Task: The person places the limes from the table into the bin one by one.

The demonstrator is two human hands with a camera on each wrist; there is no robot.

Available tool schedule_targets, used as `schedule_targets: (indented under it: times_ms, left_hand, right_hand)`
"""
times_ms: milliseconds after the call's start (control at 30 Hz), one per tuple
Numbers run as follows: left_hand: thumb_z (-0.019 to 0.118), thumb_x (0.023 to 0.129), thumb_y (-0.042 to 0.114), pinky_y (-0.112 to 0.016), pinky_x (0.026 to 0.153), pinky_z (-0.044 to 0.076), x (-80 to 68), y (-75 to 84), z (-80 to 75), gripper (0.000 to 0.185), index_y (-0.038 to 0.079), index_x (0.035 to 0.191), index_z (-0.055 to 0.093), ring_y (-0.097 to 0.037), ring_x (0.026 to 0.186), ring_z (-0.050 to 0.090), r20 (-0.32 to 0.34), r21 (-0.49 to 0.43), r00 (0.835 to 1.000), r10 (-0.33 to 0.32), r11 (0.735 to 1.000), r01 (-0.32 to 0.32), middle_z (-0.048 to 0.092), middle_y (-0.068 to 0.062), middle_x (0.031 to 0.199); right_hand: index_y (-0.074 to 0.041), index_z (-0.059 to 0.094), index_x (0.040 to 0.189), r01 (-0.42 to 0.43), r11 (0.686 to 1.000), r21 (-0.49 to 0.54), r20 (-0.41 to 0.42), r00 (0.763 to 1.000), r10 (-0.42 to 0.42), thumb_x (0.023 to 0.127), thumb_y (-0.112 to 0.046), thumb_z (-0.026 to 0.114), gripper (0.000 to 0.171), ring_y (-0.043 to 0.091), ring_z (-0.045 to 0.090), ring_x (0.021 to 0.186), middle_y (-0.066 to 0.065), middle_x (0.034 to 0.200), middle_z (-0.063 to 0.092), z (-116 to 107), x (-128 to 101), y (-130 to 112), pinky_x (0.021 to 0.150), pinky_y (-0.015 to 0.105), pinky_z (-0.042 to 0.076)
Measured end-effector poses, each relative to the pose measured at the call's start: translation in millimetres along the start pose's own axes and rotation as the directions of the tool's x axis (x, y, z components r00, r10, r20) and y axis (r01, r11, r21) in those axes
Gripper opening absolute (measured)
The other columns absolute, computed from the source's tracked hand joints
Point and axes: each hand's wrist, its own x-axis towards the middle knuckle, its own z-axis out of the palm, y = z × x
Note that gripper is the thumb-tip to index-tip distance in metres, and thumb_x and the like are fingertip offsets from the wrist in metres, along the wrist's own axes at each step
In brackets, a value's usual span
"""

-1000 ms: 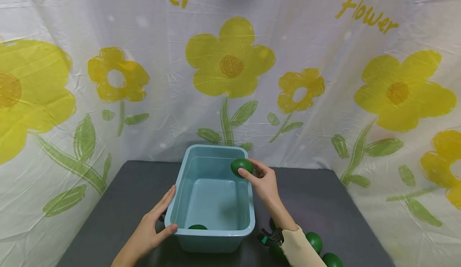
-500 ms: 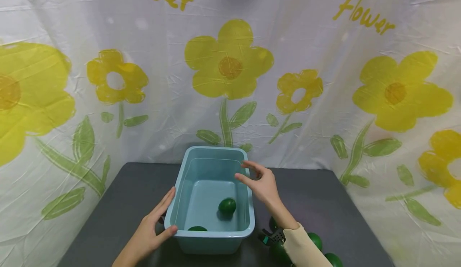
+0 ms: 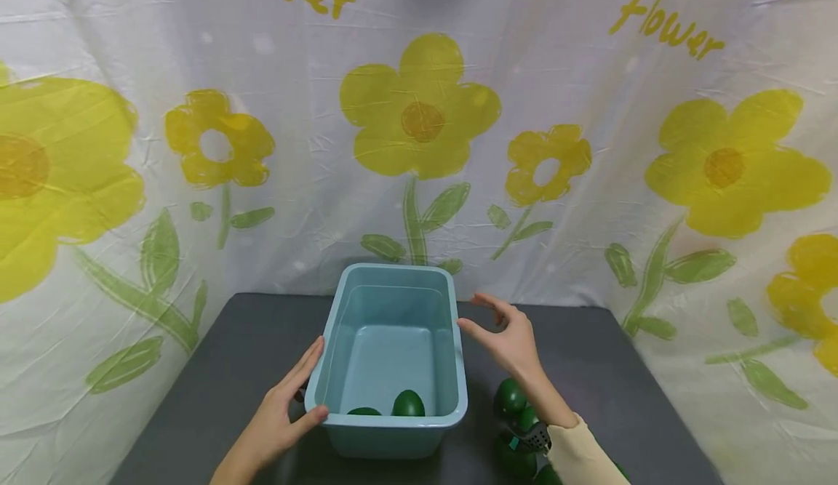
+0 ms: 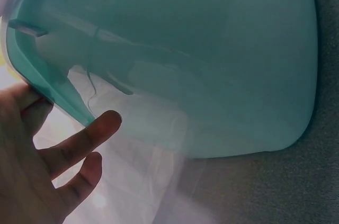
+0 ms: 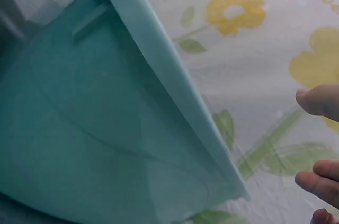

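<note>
A light-blue plastic bin [image 3: 393, 439] stands on the dark table. Inside it, near its front wall, lie a green avocado [image 3: 409, 403] and part of another avocado [image 3: 364, 411]; the wall hides the rest. My left hand [image 3: 278, 412] holds the bin's near left corner, thumb at the rim and fingers along the left side; the left wrist view shows fingers [image 4: 82, 142] at the rim's underside. Just outside the right rim hovers my right hand [image 3: 513, 339], thumb and fingers apart, holding nothing. Its fingertips [image 5: 318, 181] also appear in the right wrist view.
Right of the bin, several avocados [image 3: 510, 398] lie grouped on the table, partly hidden by my right forearm and its dark wristband [image 3: 533, 439]. A white curtain [image 3: 294, 143] with yellow flowers hangs behind the table and along both sides.
My right hand let go of an avocado inside the bin and moved right, past the rim. That avocado rolled toward the front wall. The left hand stayed at the corner.
</note>
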Motion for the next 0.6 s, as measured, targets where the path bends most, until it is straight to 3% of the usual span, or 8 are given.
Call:
schedule_targets:
  times_ms: [167,300,400,600]
  left_hand:
    - [0.077,0.096,0.028,-0.041,0.094,0.056,1.2,0.2,-0.1,0.088,0.023,0.169,0.03,0.013,0.147,0.025,-0.017,0.028,1.0,0.0,1.0,0.0,0.032,-0.006,0.174]
    - [0.077,0.096,0.028,-0.034,0.085,0.057,1.1,0.7,0.4,0.087,0.022,0.169,0.03,0.016,0.144,0.026,-0.012,0.002,1.0,0.008,1.0,-0.008,0.032,-0.009,0.173]
    - [0.077,0.096,0.028,-0.037,0.085,0.057,0.9,1.0,1.4,0.087,0.02,0.169,0.031,0.016,0.145,0.026,-0.008,0.003,1.0,0.013,1.0,-0.013,0.033,-0.012,0.173]
    - [0.077,0.096,0.028,-0.046,0.094,0.057,1.5,1.1,1.6,0.087,0.022,0.17,0.03,0.014,0.148,0.023,-0.008,0.049,1.0,0.003,0.999,-0.003,0.03,0.001,0.175]
  right_hand:
    - [-0.019,0.071,0.139,-0.017,1.0,-0.015,-0.03,0.999,0.017,0.088,-0.035,0.088,0.056,0.023,0.043,0.091,0.002,0.129,0.076,-18,-4,9,0.076,0.035,0.033]
    - [-0.017,0.071,0.141,-0.019,0.999,-0.039,-0.044,0.999,0.018,0.089,-0.035,0.087,0.057,0.021,0.042,0.088,0.004,0.13,0.075,-34,-8,17,0.069,0.031,0.032]
    - [-0.016,0.07,0.14,-0.021,0.998,-0.067,-0.056,0.998,0.018,0.09,-0.033,0.087,0.056,0.022,0.043,0.087,0.005,0.131,0.075,-47,-12,25,0.069,0.03,0.031]
    - [-0.018,0.071,0.14,-0.051,0.994,-0.094,-0.076,0.996,0.043,0.091,-0.034,0.085,0.053,0.025,0.042,0.087,0.004,0.129,0.075,-65,-20,38,0.063,0.029,0.03]
